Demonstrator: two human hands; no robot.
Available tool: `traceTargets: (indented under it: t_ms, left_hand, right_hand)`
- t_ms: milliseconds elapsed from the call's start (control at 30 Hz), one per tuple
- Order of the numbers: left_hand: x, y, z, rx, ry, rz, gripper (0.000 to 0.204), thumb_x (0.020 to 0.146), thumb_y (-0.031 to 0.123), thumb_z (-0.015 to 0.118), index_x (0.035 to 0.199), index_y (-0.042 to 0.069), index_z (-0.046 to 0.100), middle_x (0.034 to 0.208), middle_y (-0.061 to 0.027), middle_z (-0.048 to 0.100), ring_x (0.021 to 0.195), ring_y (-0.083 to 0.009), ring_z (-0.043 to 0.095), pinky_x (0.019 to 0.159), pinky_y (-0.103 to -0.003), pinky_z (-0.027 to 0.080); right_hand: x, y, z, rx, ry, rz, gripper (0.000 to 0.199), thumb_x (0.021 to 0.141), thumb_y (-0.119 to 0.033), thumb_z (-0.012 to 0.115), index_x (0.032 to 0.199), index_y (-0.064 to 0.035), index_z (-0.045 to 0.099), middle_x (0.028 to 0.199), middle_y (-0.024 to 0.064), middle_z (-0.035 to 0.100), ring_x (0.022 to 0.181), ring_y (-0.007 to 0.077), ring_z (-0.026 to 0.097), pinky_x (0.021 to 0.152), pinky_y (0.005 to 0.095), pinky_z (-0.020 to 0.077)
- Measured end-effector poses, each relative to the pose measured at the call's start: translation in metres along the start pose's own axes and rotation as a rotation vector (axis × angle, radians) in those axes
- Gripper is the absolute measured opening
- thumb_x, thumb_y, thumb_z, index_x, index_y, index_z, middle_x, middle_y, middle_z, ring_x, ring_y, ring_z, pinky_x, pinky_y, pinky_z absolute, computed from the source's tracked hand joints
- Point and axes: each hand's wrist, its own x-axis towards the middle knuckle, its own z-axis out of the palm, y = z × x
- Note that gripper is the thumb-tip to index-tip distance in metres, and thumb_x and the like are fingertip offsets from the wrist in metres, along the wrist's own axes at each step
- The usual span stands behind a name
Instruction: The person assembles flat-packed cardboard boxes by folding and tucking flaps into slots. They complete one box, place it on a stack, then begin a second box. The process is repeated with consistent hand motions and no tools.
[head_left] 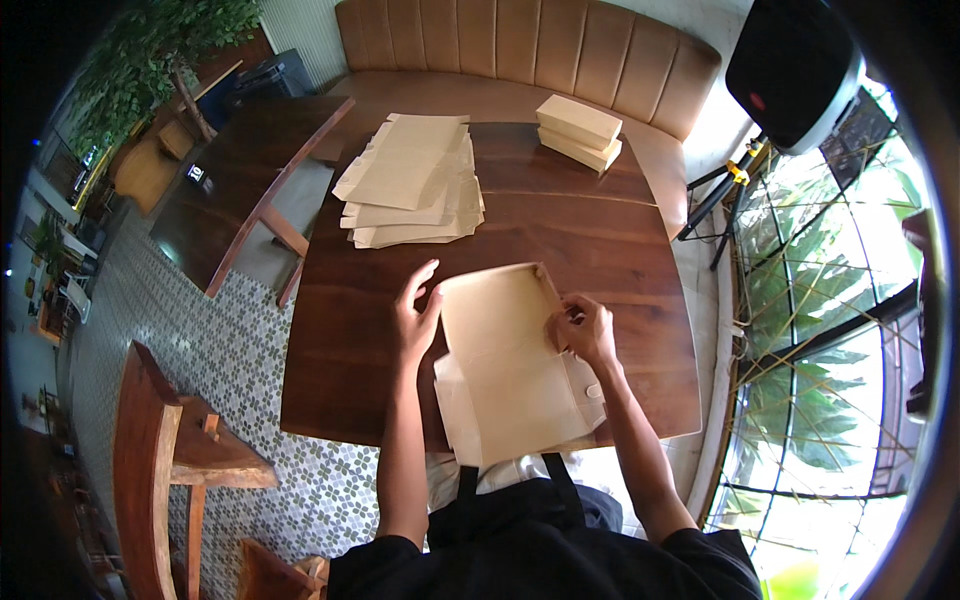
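Note:
A partly folded brown cardboard box (505, 325) lies in front of me, its near part reaching over the table's front edge. The far panel has raised side walls, while the near panel lies flatter with side flaps spread. My right hand (585, 328) is closed at the box's right side, its fingers bent and pinching the flap there. At the far left corner, my left hand (416, 312) has its fingers stretched and apart, with the thumb by the box's left edge. Whether that thumb presses on the cardboard, I cannot tell.
A pile of flat cardboard blanks (410, 185) lies at the back left of the dark wooden table (340, 350). Two folded boxes (580, 130) are stacked at the back right. Beyond stands a brown padded bench (520, 45); a second table (250, 170) is at left.

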Motion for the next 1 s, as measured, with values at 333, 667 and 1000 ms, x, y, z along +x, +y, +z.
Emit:
traceTargets:
  t_ms: [333, 667, 1000]
  left_hand:
    - [-0.087, 0.021, -0.013, 0.471, -0.312, 0.148, 0.044, 0.095, 0.029, 0.072, 0.134, 0.008, 0.067, 0.153, -0.0153, 0.054, 0.144, -0.0369, 0.047, 0.123, -0.054, 0.032]
    - [-0.087, 0.035, -0.024, 0.563, -0.471, 0.176, 0.077, 0.085, 0.054, 0.080, 0.144, 0.009, 0.060, 0.162, -0.0168, 0.042, 0.148, -0.0406, 0.040, 0.125, -0.058, 0.028]
    - [-0.146, 0.061, -0.026, 0.643, -0.268, 0.104, 0.046, 0.095, 0.024, 0.073, 0.136, 0.008, 0.064, 0.159, -0.0171, 0.045, 0.147, -0.0402, 0.042, 0.122, -0.061, 0.030]
  right_hand:
    - [0.046, 0.018, -0.016, 0.207, 0.010, 0.057, 0.033, 0.095, -0.021, 0.078, 0.119, 0.0006, 0.070, 0.100, 0.0086, 0.076, 0.091, 0.0136, 0.072, 0.077, 0.0311, 0.0591]
    - [-0.046, -0.008, -0.037, -0.178, -0.053, -0.563, 0.029, 0.086, -0.002, 0.076, 0.115, -0.0054, 0.072, 0.123, 0.0161, 0.067, 0.120, 0.0362, 0.062, 0.102, 0.0450, 0.0516]
    - [-0.073, 0.031, -0.096, -0.115, 0.002, -0.099, 0.026, 0.091, -0.010, 0.073, 0.116, -0.0028, 0.074, 0.099, 0.0096, 0.073, 0.083, 0.0161, 0.066, 0.075, 0.0313, 0.0536]
